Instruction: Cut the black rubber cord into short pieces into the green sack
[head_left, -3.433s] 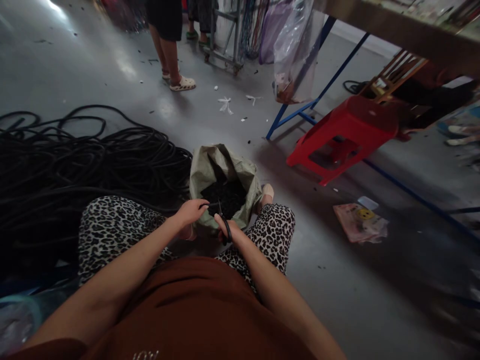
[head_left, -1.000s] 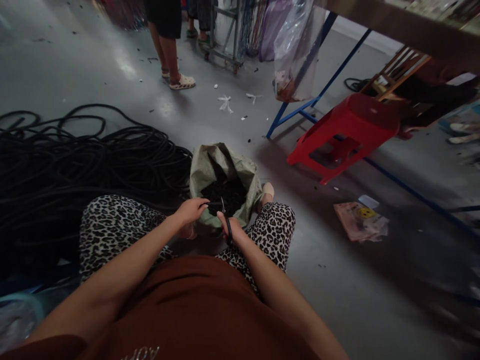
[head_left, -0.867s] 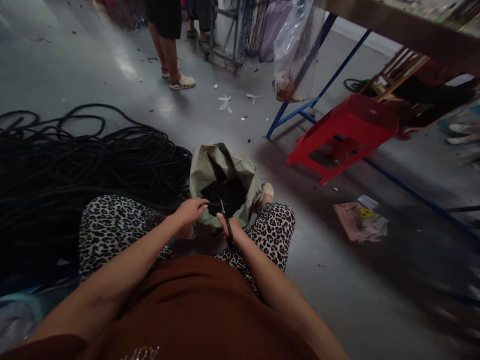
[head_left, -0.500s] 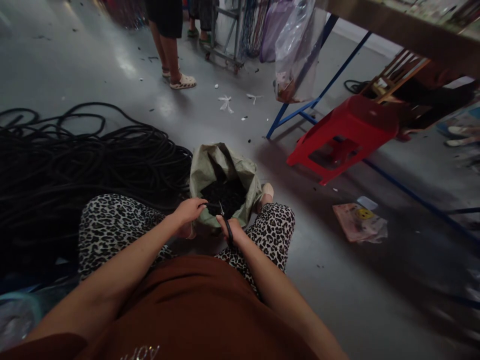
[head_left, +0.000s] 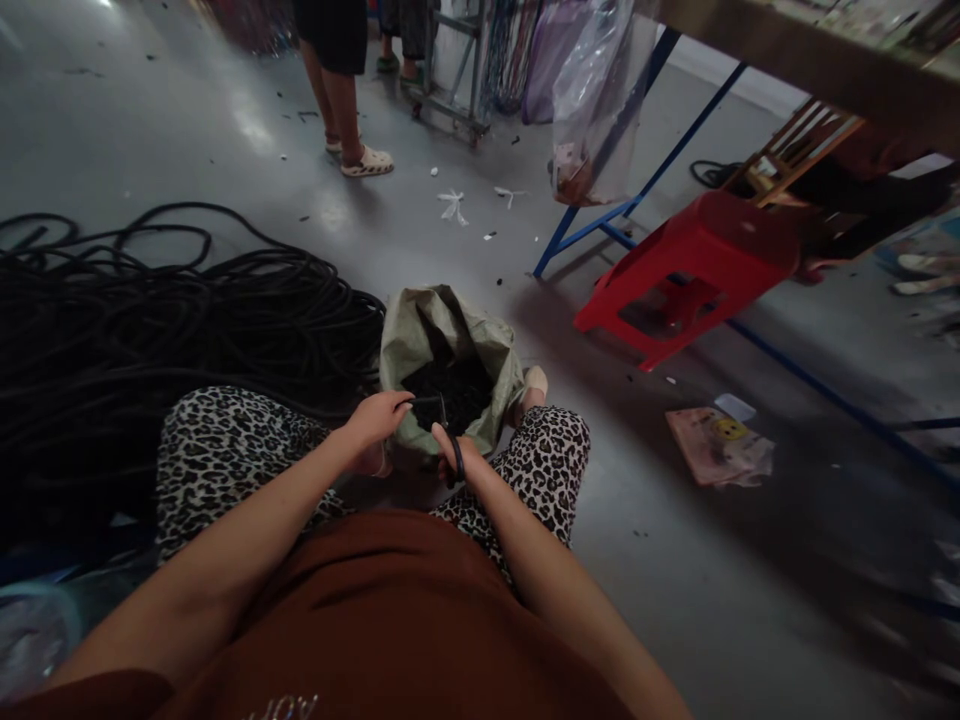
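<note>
My left hand (head_left: 381, 416) is closed on a black cord (head_left: 426, 400), whose end sticks out past the fingertips over the sack. The cord runs back left along my knee toward a big tangled heap of black cord (head_left: 187, 300) on the floor. In my right hand (head_left: 457, 458) is a pair of scissors (head_left: 458, 464) with black handles, blades pointing up beside the cord's end. Whether the blades touch the cord I cannot tell. Below both hands an open pale green woven sack (head_left: 491, 345) stands between my feet, with many short black pieces (head_left: 457, 385) inside.
A red plastic stool (head_left: 739, 235) lies tilted by the blue table legs (head_left: 559, 240) at right. A clear plastic bag (head_left: 592, 120) hangs from the table. Plastic packets (head_left: 712, 445) lie on the floor. Another person's legs (head_left: 345, 110) stand farther back.
The scissors and my right hand have shifted slightly, with the blades now more upright near the cord. More of the cord's end shows beyond my left fingertips.
</note>
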